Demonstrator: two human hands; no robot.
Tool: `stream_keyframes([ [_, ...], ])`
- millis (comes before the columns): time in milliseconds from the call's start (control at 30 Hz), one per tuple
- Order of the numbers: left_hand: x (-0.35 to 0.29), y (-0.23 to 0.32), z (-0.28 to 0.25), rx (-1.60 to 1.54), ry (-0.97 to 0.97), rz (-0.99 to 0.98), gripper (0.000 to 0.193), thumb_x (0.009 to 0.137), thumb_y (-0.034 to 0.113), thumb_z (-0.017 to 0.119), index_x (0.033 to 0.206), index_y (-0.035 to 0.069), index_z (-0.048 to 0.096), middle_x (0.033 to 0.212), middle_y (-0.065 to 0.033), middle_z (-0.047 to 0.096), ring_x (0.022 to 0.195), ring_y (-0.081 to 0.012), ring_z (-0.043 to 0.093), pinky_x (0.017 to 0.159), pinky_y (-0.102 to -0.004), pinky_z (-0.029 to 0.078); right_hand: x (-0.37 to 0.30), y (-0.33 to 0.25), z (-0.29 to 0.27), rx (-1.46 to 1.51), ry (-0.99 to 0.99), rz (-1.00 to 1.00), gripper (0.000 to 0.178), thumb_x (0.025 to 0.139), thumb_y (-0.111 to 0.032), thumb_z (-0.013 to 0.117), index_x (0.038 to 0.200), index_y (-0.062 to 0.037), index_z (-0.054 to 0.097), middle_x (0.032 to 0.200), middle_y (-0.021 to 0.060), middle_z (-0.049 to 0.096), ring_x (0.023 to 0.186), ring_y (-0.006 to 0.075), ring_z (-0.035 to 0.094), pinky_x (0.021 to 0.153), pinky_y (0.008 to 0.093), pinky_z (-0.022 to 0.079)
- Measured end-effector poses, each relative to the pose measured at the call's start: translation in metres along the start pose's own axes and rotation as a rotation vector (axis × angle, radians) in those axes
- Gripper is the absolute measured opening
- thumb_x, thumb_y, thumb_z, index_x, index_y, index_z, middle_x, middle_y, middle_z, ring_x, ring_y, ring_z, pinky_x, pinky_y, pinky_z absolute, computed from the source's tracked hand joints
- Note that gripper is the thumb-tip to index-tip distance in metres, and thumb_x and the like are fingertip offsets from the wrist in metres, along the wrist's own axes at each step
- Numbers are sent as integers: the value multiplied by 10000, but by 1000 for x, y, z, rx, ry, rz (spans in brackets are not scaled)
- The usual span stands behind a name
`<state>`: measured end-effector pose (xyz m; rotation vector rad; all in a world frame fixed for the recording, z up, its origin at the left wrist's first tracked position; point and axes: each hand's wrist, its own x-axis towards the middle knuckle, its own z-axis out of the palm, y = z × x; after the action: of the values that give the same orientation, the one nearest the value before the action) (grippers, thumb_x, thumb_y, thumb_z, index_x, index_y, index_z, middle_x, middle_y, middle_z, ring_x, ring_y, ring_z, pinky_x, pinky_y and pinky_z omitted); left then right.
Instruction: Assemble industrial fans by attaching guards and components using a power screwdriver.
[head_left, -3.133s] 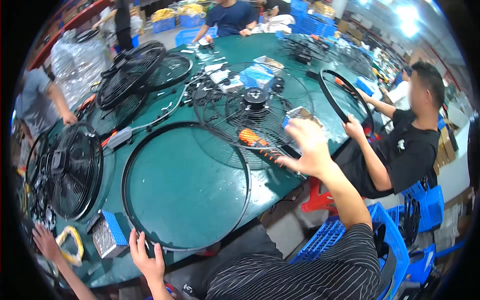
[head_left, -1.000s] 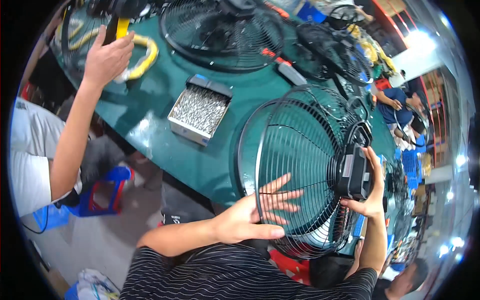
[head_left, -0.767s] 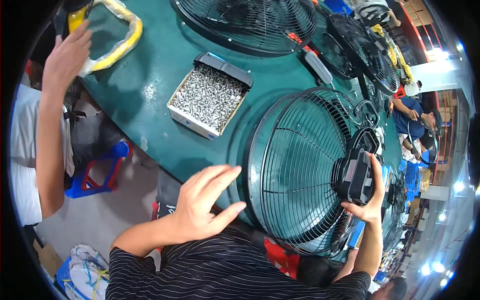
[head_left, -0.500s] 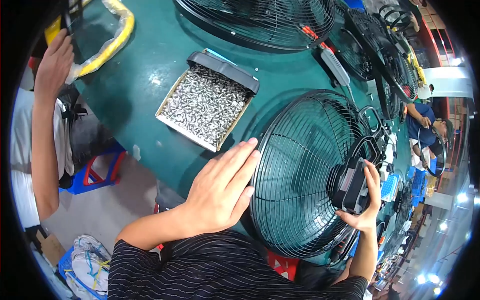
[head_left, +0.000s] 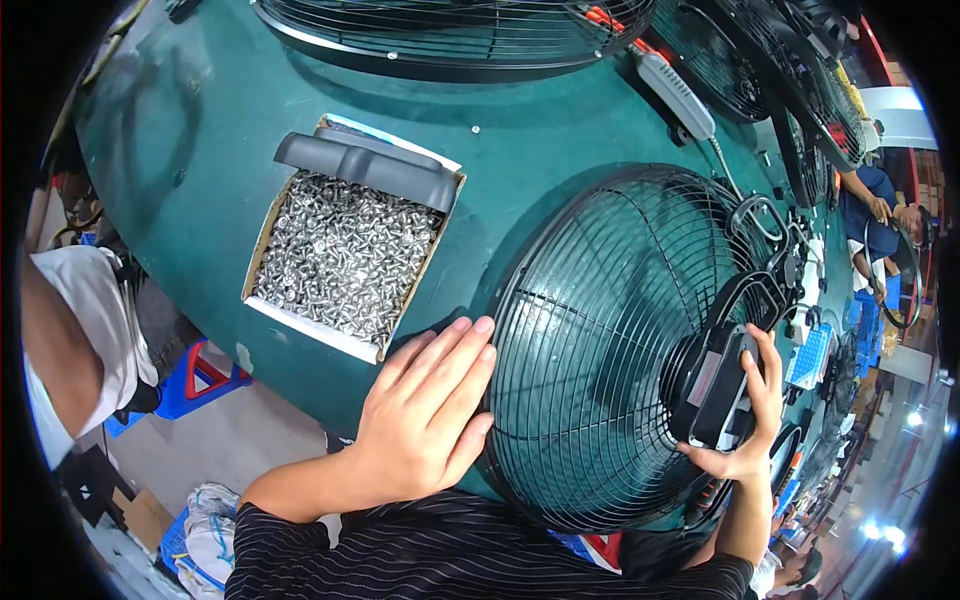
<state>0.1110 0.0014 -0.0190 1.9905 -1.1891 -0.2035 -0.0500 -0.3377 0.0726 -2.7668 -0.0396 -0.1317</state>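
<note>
A black wire fan (head_left: 585,340) stands tilted on the green table in front of me, its motor housing (head_left: 712,385) facing right. My right hand (head_left: 745,430) grips that black housing, thumb beneath and fingers over its far side. Against the near left rim of the grille rests my left hand (head_left: 425,420), fingers stretched out side by side, holding nothing. Just beyond my left hand lies an open cardboard box (head_left: 312,328) full of small silver screws (head_left: 350,260). A dark grey moulded plastic cover (head_left: 370,168) lies across the box's far end.
Another large fan (head_left: 450,50) lies at the far edge of the table (head_left: 230,90). A grey electric screwdriver (head_left: 675,95) with a cable is nearby, and more fans (head_left: 800,90) stand beyond. A co-worker's arm (head_left: 60,340) and a blue-red stool (head_left: 200,380) are at left.
The view has shifted, so the screw box appears farther left. At left, the co-worker's raised hand and the yellow-wrapped piece have left the view. My hands keep their places on the fan.
</note>
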Motion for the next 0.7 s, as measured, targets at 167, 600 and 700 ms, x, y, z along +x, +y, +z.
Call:
stream_keyframes([
  [167,-4,1,-2,11,-21,-15,534,816,153,619,1270,-115,537,1371,-309,514,1246,-431,538,1032,-514,397,-2,1,4,23,2,1,1063,491,-448,847,1418,-70,489,1395,359,431,1299,517,442,1139,638,205],
  [600,4,2,4,46,31,12,527,798,135,616,1263,-105,556,1362,-294,530,1251,-425,541,1035,-507,400,-24,9,12,240,316,178,1224,643,-688,764,1517,15,274,1543,314,264,1452,435,251,1190,543,108],
  [700,1,7,-6,36,87,-22,532,798,109,629,1288,-81,551,1378,-249,538,1277,-380,533,1039,-477,404,-83,20,10,194,598,452,928,882,-587,603,1490,50,312,1537,238,337,1443,341,309,1190,468,189],
])
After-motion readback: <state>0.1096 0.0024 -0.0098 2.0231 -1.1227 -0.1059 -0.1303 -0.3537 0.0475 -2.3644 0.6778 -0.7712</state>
